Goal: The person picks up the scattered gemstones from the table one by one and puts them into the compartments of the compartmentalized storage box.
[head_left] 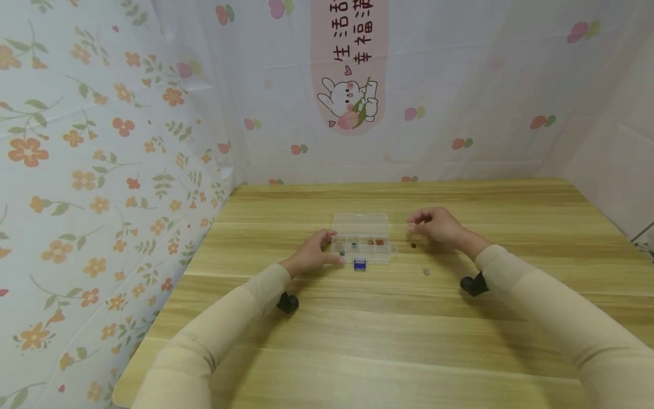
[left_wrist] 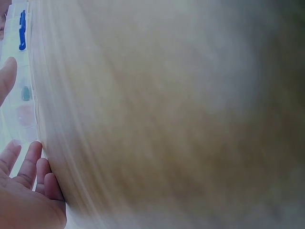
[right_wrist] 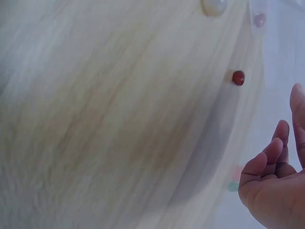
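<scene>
The left hand grips the left end of a clear compartment box on the worktop, its thumb by the near edge and its fingers toward the far side, while small coloured stones lie inside. The right hand hovers past the box's other end, thumb and fingertips close together, though whether they pinch anything cannot be told; a dark reddish bead and a pale bead lie on its near side.
</scene>
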Demonstrator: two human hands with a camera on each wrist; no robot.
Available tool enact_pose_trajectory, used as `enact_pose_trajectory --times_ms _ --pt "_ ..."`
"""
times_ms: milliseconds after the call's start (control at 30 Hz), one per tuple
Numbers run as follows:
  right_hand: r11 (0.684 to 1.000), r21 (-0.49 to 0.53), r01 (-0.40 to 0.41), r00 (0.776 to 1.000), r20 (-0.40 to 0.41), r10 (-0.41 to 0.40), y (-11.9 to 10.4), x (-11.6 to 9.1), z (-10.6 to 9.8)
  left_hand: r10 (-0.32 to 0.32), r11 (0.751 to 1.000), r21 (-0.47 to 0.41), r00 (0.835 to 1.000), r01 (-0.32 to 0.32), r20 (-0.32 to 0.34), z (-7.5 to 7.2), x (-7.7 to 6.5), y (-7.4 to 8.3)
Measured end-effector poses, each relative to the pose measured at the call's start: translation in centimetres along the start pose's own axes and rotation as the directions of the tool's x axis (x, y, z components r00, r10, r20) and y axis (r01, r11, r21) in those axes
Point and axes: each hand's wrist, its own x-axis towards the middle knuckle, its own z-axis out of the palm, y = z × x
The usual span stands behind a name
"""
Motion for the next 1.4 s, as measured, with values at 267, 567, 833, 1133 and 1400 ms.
enact_pose_trajectory --times_ms 267,567,833,1133,1400 --pt "0.999 0.028 0.027 1.000 -0.014 -0.026 -1.2 -0.1 0.7 0.004 1.000 0.002 1.000 -0.004 0.001 0.0 0.0 0.0" --pt "0.995 0.073 0.067 0.998 -0.012 -0.067 -2.4 0.1 1.7 0.002 1.000 0.001 1.000 -0.002 0.004 0.0 0.0 0.0" --pt "0.990 0.122 0.076 0.997 0.000 -0.077 -3.3 0.1 2.8 0.008 1.000 -0.005 1.000 -0.008 0.008 0.0 0.0 0.0" --pt "0.984 0.138 0.110 0.994 0.007 -0.112 -4.4 0.0 4.1 0.000 1.000 -0.004 1.000 0.000 0.007 0.0 0.0 0.0" --pt "0.980 0.159 0.117 0.991 0.040 -0.124 -5.1 0.3 5.2 0.004 1.000 0.002 1.000 -0.004 0.006 0.0 -0.2 0.1"
